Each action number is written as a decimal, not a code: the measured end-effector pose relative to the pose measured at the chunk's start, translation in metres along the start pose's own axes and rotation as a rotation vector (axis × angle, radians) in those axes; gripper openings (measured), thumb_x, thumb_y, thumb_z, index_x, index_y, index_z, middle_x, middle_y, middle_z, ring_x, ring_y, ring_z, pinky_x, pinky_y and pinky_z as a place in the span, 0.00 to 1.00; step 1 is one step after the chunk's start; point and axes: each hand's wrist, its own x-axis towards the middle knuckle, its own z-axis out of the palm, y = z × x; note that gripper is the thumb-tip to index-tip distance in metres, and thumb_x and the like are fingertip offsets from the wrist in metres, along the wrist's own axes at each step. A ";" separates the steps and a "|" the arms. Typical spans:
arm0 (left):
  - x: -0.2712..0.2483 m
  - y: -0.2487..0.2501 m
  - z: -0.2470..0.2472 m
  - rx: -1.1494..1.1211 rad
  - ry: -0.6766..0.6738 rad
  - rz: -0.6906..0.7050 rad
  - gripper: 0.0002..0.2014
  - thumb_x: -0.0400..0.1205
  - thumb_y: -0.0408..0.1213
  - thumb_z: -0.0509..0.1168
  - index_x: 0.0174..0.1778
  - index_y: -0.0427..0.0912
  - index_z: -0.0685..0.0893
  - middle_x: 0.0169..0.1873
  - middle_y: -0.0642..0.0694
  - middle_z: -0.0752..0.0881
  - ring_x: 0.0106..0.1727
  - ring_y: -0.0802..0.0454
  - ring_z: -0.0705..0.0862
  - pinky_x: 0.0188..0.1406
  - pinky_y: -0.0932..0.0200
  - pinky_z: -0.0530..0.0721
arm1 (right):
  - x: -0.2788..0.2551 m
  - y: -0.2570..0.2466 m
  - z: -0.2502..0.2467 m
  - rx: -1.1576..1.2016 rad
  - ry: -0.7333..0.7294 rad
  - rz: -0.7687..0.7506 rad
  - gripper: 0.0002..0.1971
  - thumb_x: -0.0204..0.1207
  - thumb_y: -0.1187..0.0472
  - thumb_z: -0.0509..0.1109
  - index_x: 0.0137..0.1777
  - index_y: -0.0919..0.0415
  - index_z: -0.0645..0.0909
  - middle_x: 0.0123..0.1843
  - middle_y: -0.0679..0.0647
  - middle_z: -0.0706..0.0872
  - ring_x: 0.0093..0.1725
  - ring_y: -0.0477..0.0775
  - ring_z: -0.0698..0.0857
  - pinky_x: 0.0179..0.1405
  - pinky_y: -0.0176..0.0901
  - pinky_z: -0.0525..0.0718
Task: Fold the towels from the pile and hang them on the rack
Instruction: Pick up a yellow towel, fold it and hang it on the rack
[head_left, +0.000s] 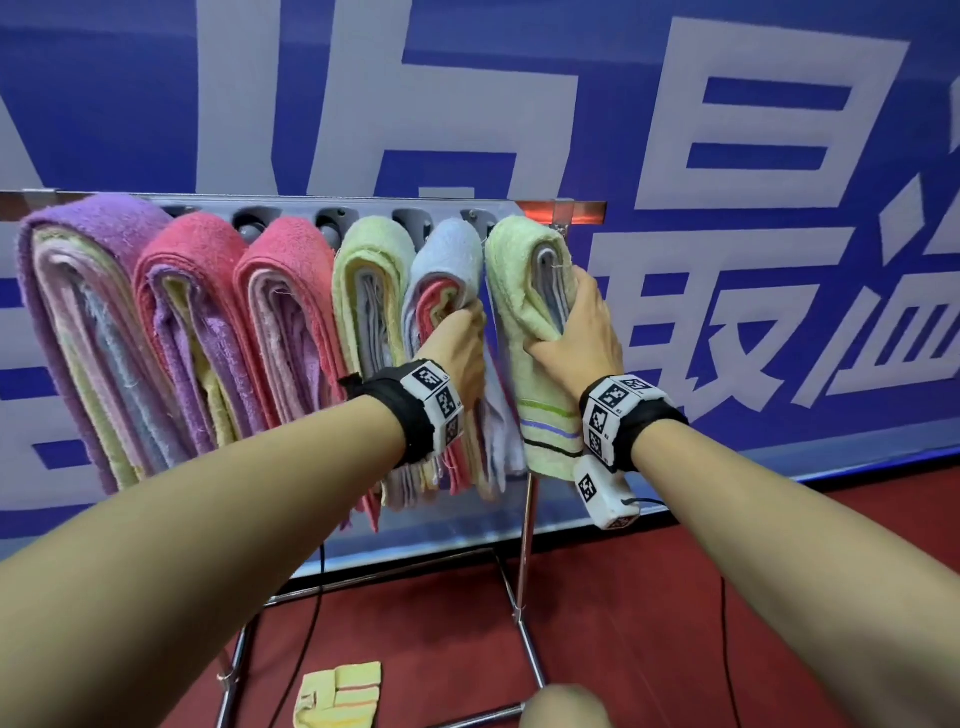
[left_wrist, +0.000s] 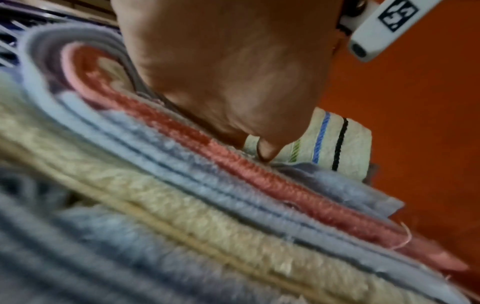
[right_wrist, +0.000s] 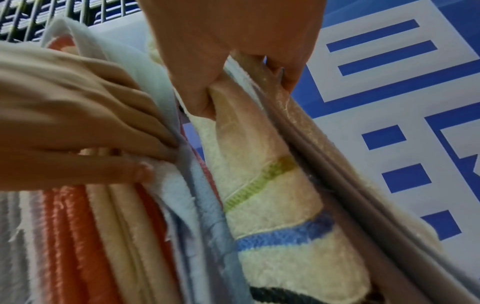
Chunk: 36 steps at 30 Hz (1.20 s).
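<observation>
On the rack, a thin chrome rail on tubular metal legs, six bundles of folded terry towels hang side by side, each draped over the bar in a soft rounded hump with layered edges showing at the near side. From the left they are wrapped in purple, pink, pink again, pale green, light blue and, at the far right end, a green towel with woven green, blue and black stripes near its lower hem. The pile is fuzzy and looped, with frayed threads along some edges.

The right hand clamps the green towel's near edge: in the right wrist view the thumb sits on one face and the fingers curl over the other, pinching the thick folded layers together. The left hand is on the light blue bundle just beside it; its fingers lie close together, fairly straight, their tips pressed into the layered edges. In the left wrist view only the palm and a thumb tip show against the pink and blue layers.

Both wrists wear black bands carrying white blocks with square printed markers.

Behind the rack hangs a smooth blue banner with large white characters. On the red floor below lies a small yellow towel, loosely folded, with cables trailing nearby.
</observation>
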 end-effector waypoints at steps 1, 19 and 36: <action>0.000 -0.002 -0.007 0.002 -0.004 0.001 0.25 0.91 0.48 0.51 0.82 0.40 0.71 0.80 0.40 0.72 0.83 0.36 0.63 0.82 0.39 0.54 | -0.001 0.000 0.000 0.002 -0.009 -0.005 0.51 0.66 0.57 0.84 0.86 0.53 0.58 0.80 0.54 0.73 0.78 0.60 0.73 0.72 0.57 0.79; 0.013 0.027 -0.014 -1.960 0.771 -0.352 0.32 0.90 0.40 0.56 0.89 0.55 0.50 0.88 0.50 0.38 0.83 0.69 0.39 0.73 0.84 0.40 | -0.012 0.001 0.010 0.684 -0.239 0.174 0.40 0.78 0.19 0.50 0.86 0.38 0.66 0.86 0.44 0.72 0.85 0.46 0.69 0.88 0.58 0.63; -0.001 0.051 0.006 -2.162 0.075 -0.508 0.32 0.81 0.36 0.69 0.84 0.40 0.69 0.64 0.45 0.85 0.62 0.51 0.86 0.60 0.62 0.79 | -0.018 0.041 0.007 0.286 -0.094 0.145 0.03 0.82 0.66 0.66 0.52 0.58 0.78 0.41 0.53 0.83 0.40 0.54 0.81 0.36 0.46 0.78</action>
